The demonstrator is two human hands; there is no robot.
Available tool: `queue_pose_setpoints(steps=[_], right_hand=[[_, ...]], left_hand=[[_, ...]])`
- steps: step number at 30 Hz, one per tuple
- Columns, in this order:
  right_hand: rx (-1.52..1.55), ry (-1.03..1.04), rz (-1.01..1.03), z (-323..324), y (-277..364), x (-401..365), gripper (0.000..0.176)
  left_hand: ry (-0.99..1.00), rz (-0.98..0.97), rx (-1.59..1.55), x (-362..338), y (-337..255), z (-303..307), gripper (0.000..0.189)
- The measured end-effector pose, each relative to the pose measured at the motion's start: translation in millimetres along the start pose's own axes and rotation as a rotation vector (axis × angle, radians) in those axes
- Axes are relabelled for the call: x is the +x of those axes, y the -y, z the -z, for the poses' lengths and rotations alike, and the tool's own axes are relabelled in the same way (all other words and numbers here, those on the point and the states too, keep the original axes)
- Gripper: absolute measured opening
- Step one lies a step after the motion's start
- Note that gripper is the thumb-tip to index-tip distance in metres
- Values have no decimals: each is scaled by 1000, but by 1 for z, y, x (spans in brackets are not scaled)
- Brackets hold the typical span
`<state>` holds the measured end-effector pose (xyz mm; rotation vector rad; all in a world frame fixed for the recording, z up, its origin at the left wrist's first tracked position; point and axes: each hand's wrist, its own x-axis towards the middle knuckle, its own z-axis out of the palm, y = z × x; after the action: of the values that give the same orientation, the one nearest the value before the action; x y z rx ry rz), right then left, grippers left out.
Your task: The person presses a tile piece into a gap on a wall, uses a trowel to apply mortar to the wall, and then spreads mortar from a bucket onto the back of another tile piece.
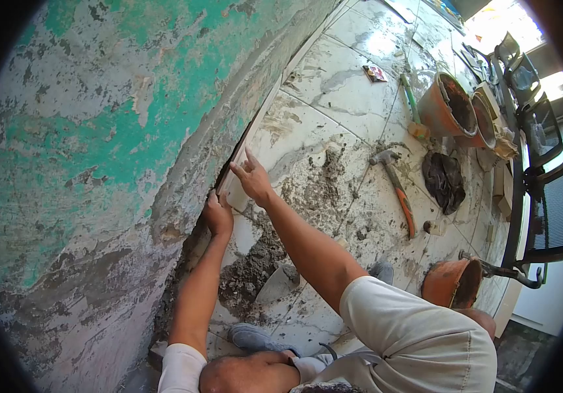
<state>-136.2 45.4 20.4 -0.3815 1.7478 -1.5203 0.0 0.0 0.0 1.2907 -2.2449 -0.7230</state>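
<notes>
A narrow white skirting tile (pixel 232 191) leans against the foot of the peeling green and grey wall (pixel 98 131). My left hand (pixel 218 213) is closed around the tile's lower end, right at the wall. My right hand (pixel 253 177) lies a little higher on the tile's face, fingers spread and flat against it. A dark gap shows between the tile's upper edge and the wall. Wet grey mortar (pixel 247 270) is heaped on the floor tiles just below both hands, with a trowel (pixel 283 279) lying on it.
An orange-handled hammer (pixel 397 187) and a black rag or bag (pixel 444 180) lie on the floor to the right. Two orange buckets (pixel 450 105) stand farther off, another (pixel 455 281) by my knee. Black chairs (pixel 543 170) line the right side.
</notes>
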Motion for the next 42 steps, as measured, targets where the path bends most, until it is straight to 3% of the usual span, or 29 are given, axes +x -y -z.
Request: queue_pose_setpoints(steps=[8,11,16,19,21,24,27,29,36,38,42], right_hand=[[-308,-18,30,37,-10,-63,83],[-266,-41,-14,51,-13,-74,83],[-227,-94,110,45,0,-17,76],[3,-81,174,27,-4,24,75],[-159,-111,347,12,-10,38,77],[-132,-140,302,3,-12,35,79],[-163,-148,261,1,-9,33,80],[-165,-158,233,1,-8,33,81],[-146,-177,201,-1,-7,32,81],[-146,-189,201,-1,-5,31,82],[-124,-182,204,-1,-7,33,83]], left_hand=[[-81,67,5,0,-13,-2,33],[-115,81,39,1,-11,-5,31],[-73,-2,133,1,-9,-3,33],[-13,-39,195,5,2,4,37],[33,-51,225,7,2,6,39],[2,-71,287,6,-2,3,39],[-12,6,319,7,0,-2,41],[10,194,256,6,10,-12,36],[-22,245,198,3,14,-23,28],[-135,352,-115,5,46,-42,34],[-187,430,-121,1,31,-45,34]])
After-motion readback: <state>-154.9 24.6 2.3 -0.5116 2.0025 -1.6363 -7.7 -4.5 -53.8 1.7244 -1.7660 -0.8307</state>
